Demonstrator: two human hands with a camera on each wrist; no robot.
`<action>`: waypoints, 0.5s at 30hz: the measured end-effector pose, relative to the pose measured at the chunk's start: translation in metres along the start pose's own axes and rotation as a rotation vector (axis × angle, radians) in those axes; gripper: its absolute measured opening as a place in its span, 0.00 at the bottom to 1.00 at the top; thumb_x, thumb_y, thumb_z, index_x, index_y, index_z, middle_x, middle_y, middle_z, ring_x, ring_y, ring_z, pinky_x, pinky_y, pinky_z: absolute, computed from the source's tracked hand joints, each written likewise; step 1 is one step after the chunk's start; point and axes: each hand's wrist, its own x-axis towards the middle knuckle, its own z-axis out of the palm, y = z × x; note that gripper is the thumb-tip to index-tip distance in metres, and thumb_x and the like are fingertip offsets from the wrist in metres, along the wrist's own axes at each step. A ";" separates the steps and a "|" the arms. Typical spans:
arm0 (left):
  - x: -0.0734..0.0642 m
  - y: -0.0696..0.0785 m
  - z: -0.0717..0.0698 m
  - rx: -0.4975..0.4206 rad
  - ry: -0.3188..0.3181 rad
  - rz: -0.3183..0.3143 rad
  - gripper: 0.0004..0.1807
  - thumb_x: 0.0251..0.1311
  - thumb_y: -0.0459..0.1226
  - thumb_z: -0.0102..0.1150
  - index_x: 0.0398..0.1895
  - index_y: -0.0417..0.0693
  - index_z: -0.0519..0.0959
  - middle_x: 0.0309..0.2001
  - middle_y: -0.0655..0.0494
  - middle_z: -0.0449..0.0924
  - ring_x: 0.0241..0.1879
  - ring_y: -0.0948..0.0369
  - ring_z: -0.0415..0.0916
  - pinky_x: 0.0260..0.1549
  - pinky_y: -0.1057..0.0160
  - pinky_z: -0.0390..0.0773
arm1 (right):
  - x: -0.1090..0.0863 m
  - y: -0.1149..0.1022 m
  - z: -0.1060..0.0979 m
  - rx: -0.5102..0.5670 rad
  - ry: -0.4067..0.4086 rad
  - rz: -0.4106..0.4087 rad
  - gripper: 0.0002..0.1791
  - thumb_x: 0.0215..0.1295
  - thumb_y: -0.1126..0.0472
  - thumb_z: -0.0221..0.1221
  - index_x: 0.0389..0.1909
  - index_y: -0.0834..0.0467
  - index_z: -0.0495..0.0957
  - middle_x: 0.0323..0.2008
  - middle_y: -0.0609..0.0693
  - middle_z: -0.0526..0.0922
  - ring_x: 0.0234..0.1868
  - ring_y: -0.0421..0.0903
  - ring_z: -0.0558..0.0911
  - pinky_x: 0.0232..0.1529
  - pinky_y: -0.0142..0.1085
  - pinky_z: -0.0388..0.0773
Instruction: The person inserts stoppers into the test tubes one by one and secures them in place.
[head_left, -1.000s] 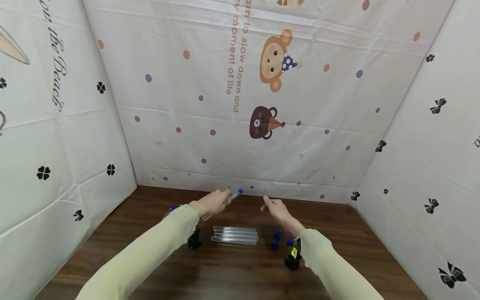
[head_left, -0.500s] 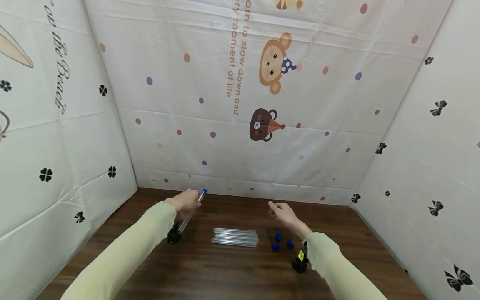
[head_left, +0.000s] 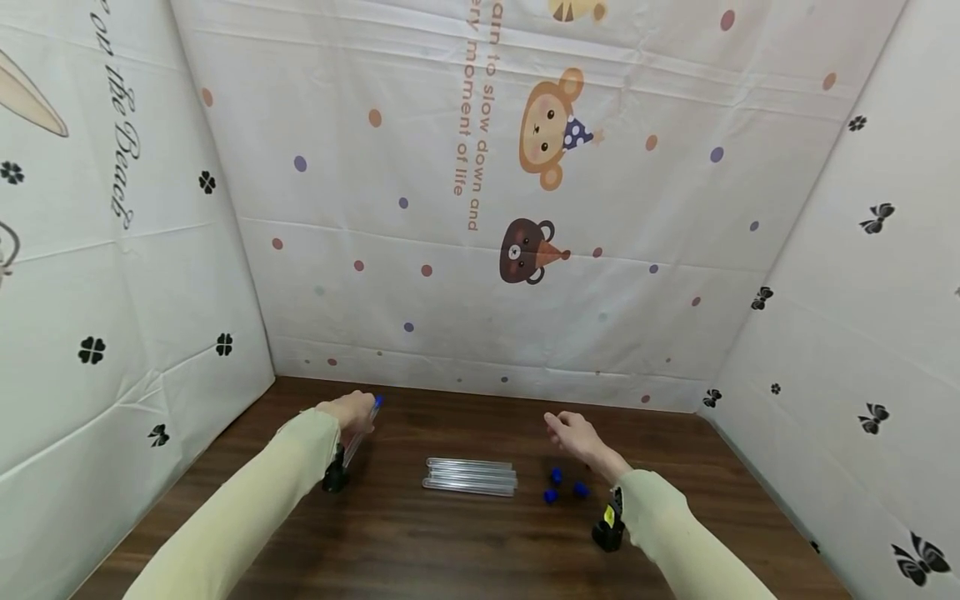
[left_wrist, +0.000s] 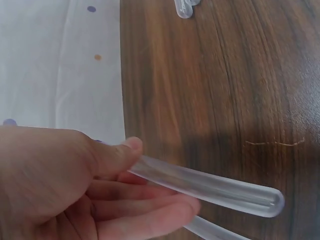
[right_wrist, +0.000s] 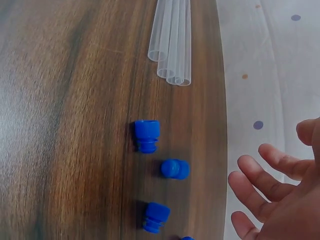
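My left hand is at the left of the table, pinching a clear plastic test tube between thumb and fingers. A blue cap tops this tube; its rounded end points toward me. Part of a second tube shows below it in the left wrist view, mostly hidden by the hand. Over the table's right side hovers my right hand, its fingers spread and loosely bent with nothing in them. Nearest to it lie several ribbed blue caps, loose on the wood.
Between the hands, several uncapped clear tubes lie side by side on the dark wooden table, mouths toward the caps. White printed cloth walls in the back and both sides. A black camera sits at the right wrist.
The left hand has carried the capped tube leftward and then down toward the table. My right hand has drifted slightly right and toward me. The loose tubes and caps lie as before.
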 end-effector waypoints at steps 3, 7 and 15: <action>-0.004 -0.002 0.001 0.052 -0.034 -0.014 0.11 0.64 0.36 0.59 0.23 0.44 0.78 0.19 0.52 0.80 0.19 0.61 0.75 0.23 0.64 0.74 | 0.000 0.002 -0.001 0.004 -0.007 0.009 0.19 0.75 0.51 0.46 0.33 0.62 0.74 0.24 0.49 0.75 0.28 0.45 0.75 0.35 0.42 0.75; -0.005 -0.005 0.004 0.090 -0.063 -0.022 0.10 0.63 0.34 0.59 0.23 0.44 0.79 0.19 0.53 0.80 0.19 0.62 0.74 0.23 0.65 0.73 | 0.000 0.004 -0.002 -0.006 -0.015 0.017 0.19 0.75 0.51 0.46 0.33 0.62 0.74 0.23 0.48 0.74 0.26 0.44 0.73 0.34 0.41 0.74; -0.006 -0.010 0.009 0.139 -0.073 -0.036 0.05 0.61 0.30 0.58 0.27 0.44 0.78 0.28 0.51 0.78 0.26 0.59 0.72 0.27 0.61 0.70 | 0.000 0.009 -0.007 -0.078 -0.035 0.031 0.18 0.75 0.49 0.45 0.36 0.60 0.74 0.27 0.51 0.77 0.31 0.47 0.76 0.32 0.36 0.70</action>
